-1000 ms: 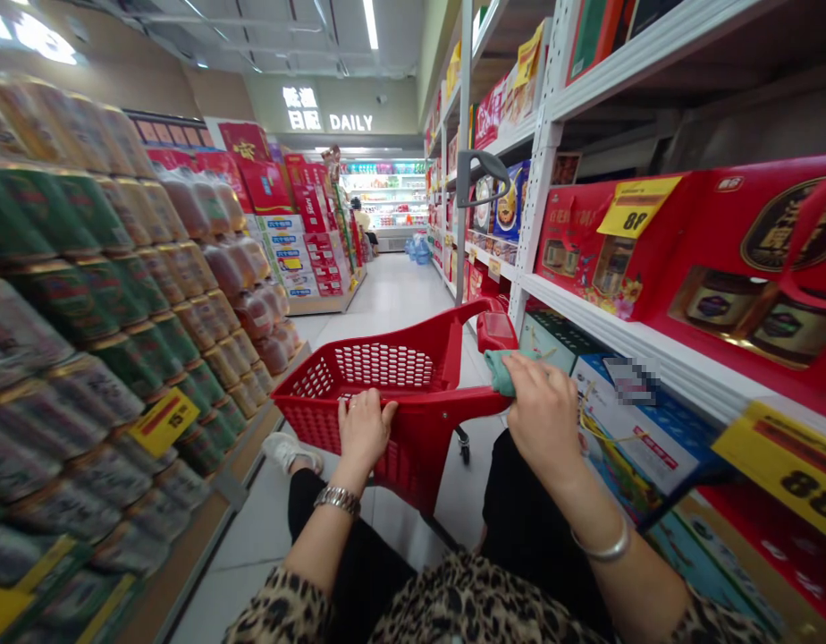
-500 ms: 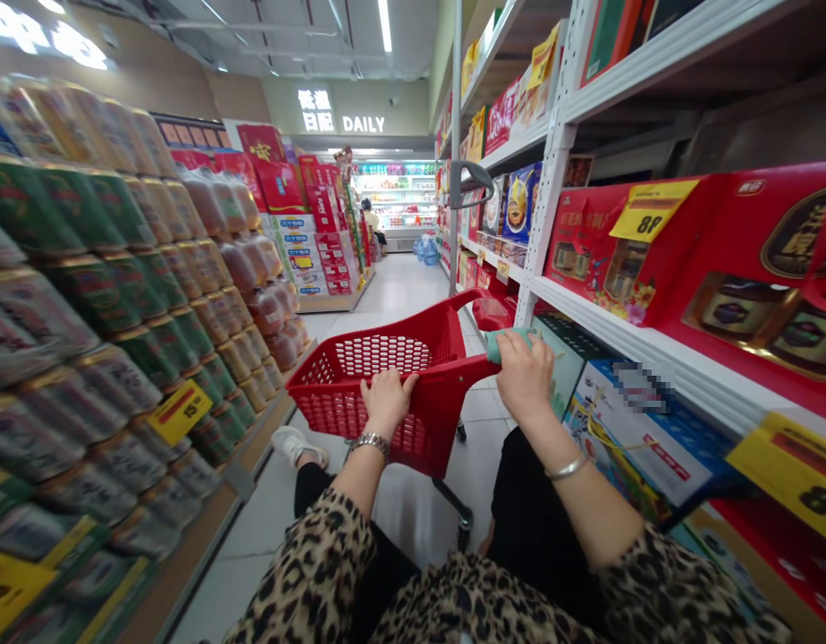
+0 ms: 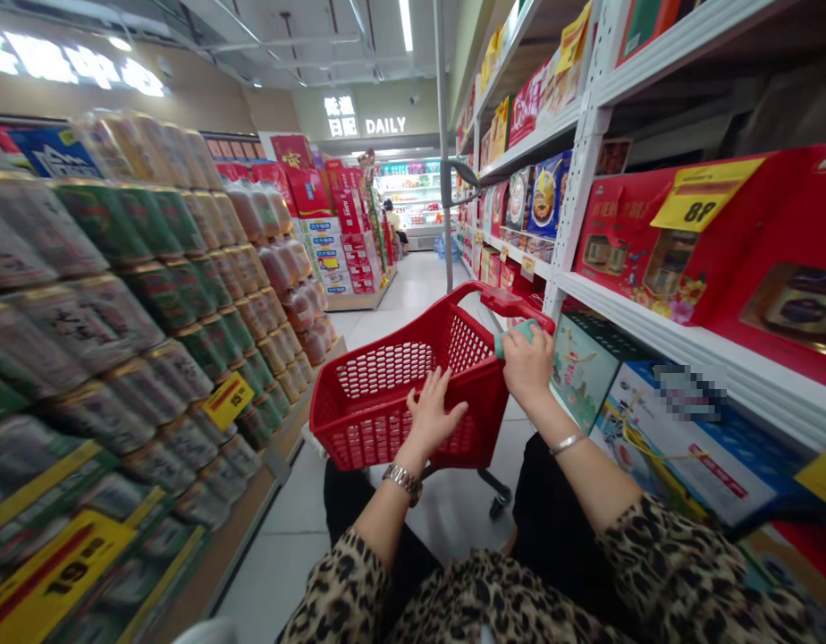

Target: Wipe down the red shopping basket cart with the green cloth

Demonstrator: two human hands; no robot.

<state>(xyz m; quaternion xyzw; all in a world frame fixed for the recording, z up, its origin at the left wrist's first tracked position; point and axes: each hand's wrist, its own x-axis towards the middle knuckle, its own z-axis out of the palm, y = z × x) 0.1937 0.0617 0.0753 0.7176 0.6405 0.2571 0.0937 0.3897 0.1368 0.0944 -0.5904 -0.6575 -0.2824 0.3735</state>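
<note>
A red plastic shopping basket on wheels [image 3: 386,398] stands in the aisle in front of me, tilted with its right side raised. My left hand [image 3: 432,416] rests against its near wall with the fingers spread. My right hand [image 3: 526,362] presses a small green cloth [image 3: 520,333] on the basket's right rim, fingers closed over it. A grey pull handle [image 3: 461,170] on a pole rises behind the basket. I wear a leopard-print top, a wristwatch on the left wrist and a bangle on the right.
On the left, stacked cans and jars [image 3: 151,295] with yellow price tags [image 3: 229,401] line the aisle. Right-hand white shelves [image 3: 661,335] hold red gift boxes [image 3: 661,237] and blue boxes. The tiled floor [image 3: 413,286] runs ahead to a distant person [image 3: 391,215].
The basket has tilted and shifted to the right, its right rim rising. My left hand let go of the rim and spread open on the wall. The view turned left.
</note>
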